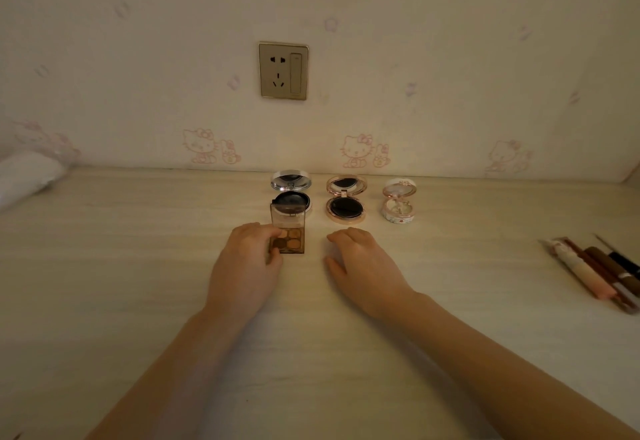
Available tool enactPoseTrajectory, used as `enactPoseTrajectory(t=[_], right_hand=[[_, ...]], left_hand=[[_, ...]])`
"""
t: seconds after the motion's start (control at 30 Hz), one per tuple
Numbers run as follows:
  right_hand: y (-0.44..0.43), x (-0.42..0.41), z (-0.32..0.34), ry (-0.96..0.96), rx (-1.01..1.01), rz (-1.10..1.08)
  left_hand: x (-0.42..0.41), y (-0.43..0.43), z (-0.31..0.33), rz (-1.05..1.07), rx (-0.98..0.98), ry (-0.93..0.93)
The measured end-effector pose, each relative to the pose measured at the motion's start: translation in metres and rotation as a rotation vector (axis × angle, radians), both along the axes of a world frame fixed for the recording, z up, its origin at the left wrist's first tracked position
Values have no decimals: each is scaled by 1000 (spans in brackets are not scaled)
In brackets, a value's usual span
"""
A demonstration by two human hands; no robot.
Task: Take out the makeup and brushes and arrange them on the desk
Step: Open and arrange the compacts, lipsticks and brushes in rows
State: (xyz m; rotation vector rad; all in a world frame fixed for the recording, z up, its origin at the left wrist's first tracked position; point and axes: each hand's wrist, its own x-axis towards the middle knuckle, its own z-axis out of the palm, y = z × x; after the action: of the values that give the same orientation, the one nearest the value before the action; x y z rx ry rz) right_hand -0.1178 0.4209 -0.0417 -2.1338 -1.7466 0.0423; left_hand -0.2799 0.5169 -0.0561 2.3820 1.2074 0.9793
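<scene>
Now the left hand [247,259] has hold of a small eyeshadow palette [290,244], its fingers [265,232] curled round the left edge of the tray and pinching it. The palette appears to rest on the bench [138,266], just in front of the silver compact [291,194]. Its clear lid stands open and upright, hiding part of that compact. The right hand [363,263] lies just beside it, palm down on the bench, fingers loosely bent and holding nothing. Beyond the hands three open compacts stand in a row near the wall: the silver one, a rose-gold compact [346,202] and a small white compact [399,202], each apart from its neighbour. A bunch of brushes [595,273] lies well off to the right.

I would judge the palette light and stiff, hard plastic, smooth enough to slip if taken by the lid. The hinge looks like the weak point, and pressed powder cracks on a knock, so it is best held low by the tray's two side edges and set down flat. The compacts seem much the same: light, hinged, mirrored, best taken by the base
</scene>
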Motion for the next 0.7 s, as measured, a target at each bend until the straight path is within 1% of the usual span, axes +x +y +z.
enactPoseTrajectory(t=[0.07,0.33,0.53,0.7], right_hand=[[-12,7,0,-23,14,-17],[-84,50,3,-157,-17,-106],[-149,86,12,-158,0,-223],[-198,122,19,-155,22,-340]], left_hand=[[2,-7,4,-25,13,31],[39,-64,13,-294,104,143],[88,-92,16,-440,83,212],[141,-132,20,-567,109,184]])
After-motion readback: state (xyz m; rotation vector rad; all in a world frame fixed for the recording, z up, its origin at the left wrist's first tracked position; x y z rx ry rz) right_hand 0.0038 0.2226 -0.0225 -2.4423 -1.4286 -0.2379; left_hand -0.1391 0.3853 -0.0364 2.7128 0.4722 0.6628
